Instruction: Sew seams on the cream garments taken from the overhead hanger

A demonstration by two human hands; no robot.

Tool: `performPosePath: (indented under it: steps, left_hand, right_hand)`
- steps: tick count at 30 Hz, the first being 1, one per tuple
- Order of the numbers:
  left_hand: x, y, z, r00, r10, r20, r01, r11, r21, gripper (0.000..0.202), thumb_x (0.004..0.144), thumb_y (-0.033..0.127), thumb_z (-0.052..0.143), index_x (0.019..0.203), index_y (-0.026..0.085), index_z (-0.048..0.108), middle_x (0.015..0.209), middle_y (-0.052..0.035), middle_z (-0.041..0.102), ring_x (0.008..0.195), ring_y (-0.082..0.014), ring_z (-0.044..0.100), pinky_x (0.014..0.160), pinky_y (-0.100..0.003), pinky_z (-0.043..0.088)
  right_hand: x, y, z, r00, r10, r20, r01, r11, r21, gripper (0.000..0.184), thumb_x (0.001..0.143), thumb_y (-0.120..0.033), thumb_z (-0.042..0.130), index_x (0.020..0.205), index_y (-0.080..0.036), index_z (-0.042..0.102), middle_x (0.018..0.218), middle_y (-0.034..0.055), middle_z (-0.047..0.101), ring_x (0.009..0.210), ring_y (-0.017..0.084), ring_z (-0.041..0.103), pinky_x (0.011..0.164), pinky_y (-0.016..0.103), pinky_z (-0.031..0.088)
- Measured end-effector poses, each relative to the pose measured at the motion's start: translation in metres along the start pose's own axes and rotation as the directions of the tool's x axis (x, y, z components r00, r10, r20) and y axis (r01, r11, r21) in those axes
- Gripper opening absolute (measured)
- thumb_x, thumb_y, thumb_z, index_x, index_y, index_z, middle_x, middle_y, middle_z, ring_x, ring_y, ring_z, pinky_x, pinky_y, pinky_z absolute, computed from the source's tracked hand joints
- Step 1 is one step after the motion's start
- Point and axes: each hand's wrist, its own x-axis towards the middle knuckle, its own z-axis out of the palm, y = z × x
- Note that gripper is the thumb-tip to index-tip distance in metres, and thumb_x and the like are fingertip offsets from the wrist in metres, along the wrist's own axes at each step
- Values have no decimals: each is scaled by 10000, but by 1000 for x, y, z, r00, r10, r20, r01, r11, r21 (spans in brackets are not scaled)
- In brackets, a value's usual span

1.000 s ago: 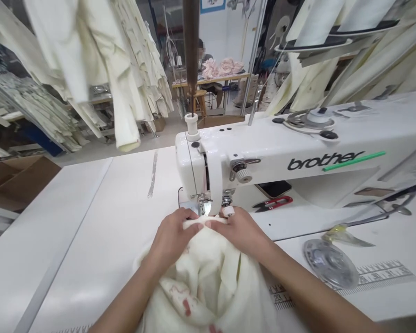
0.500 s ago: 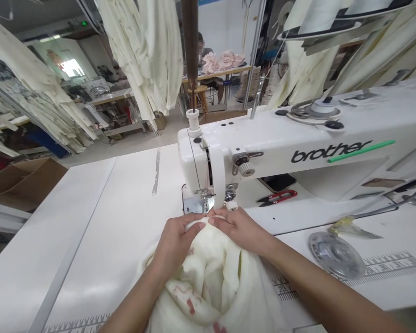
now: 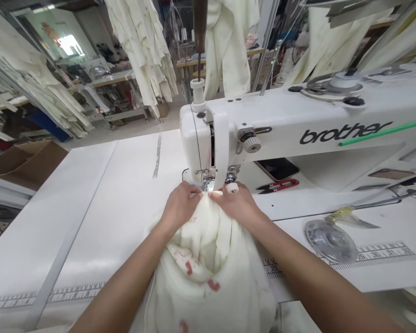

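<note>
A cream garment (image 3: 208, 291) with reddish printed marks hangs in loose folds toward me, its upper edge right in front of the needle area of a white sewing machine (image 3: 263, 125). On the left of that edge, my left hand (image 3: 180, 208) pinches the fabric between thumb and fingers. My right hand (image 3: 236, 201) grips the same edge from the right, thumb on top, fingers partly hidden behind the cloth and a machine knob. Both hands are close together just before the presser foot (image 3: 208, 182), which the fingertips partly cover.
Under the machine arm lie a dark phone (image 3: 279, 169) and red thread snips (image 3: 278, 186). A clear round plastic disc (image 3: 331, 240) rests on the table to the right, by a printed ruler scale (image 3: 384, 252). A cardboard box (image 3: 24, 162) stands at left; cream garments (image 3: 142, 51) hang behind.
Both hands have moved forward with the cloth edge, closer to the presser foot. The fabric is drawn longer toward the needle. My view has shifted slightly, and a hanging cream cloth now covers the background person.
</note>
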Motion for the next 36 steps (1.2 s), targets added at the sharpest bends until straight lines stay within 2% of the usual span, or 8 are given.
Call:
performPosePath:
  steps: [3, 7, 17, 21, 25, 31, 36]
  left_hand:
    - [3, 4, 3, 999, -8, -32, 9, 1000, 26, 200, 755, 285, 464, 819, 206, 637, 861, -21, 624, 639, -140, 552, 585, -245, 404]
    - [3, 7, 6, 997, -40, -64, 43, 998, 52, 188, 759, 281, 454, 784, 214, 628, 773, -17, 615, 670, -161, 577, 566, -240, 385]
    - [4, 10, 10, 993, -62, -99, 68, 996, 57, 162, 789, 270, 459, 797, 189, 598, 719, -38, 586, 758, -194, 609, 598, -247, 396]
    - [5, 7, 12, 993, -49, -108, 57, 996, 73, 180, 805, 289, 444, 841, 188, 588, 759, -46, 596, 746, -192, 602, 615, -261, 400]
    - [5, 5, 13, 993, -13, -118, 26, 994, 109, 155, 799, 246, 442, 829, 192, 585, 845, -51, 610, 769, -198, 595, 638, -278, 402]
    - [7, 5, 15, 989, 27, -142, -10, 993, 118, 169, 814, 223, 427, 836, 181, 589, 949, -67, 608, 828, -197, 593, 686, -280, 415]
    - [10, 4, 16, 989, 35, -145, -19, 994, 109, 159, 809, 194, 439, 882, 181, 580, 937, -63, 616, 828, -197, 600, 705, -283, 429]
  right_hand:
    - [2, 0, 2, 1000, 11, -13, -12, 1000, -29, 135, 780, -271, 509, 797, -178, 606, 754, 44, 594, 761, 199, 568, 614, 238, 376]
    - [2, 2, 6, 999, 11, -44, -13, 999, -44, 148, 794, -267, 492, 804, -182, 612, 771, 45, 602, 778, 200, 570, 613, 240, 375]
    - [2, 5, 10, 994, -34, -100, 31, 999, -31, 144, 788, -263, 498, 723, -184, 600, 739, 45, 626, 697, 194, 563, 547, 252, 335]
    - [1, 3, 8, 990, -65, -126, 65, 998, -10, 144, 779, -234, 489, 672, -199, 579, 703, 23, 623, 652, 177, 553, 524, 250, 306]
    - [1, 2, 9, 990, -33, -139, 35, 999, 12, 150, 761, -218, 498, 621, -188, 539, 645, 15, 601, 582, 163, 525, 496, 243, 285]
    - [0, 3, 12, 982, -31, -185, 41, 998, 48, 129, 757, -191, 498, 638, -185, 547, 625, -2, 591, 569, 142, 512, 506, 224, 295]
    - [2, 4, 14, 977, -50, -207, 60, 997, 40, 170, 795, -230, 482, 657, -182, 570, 632, 4, 600, 565, 141, 517, 498, 222, 291]
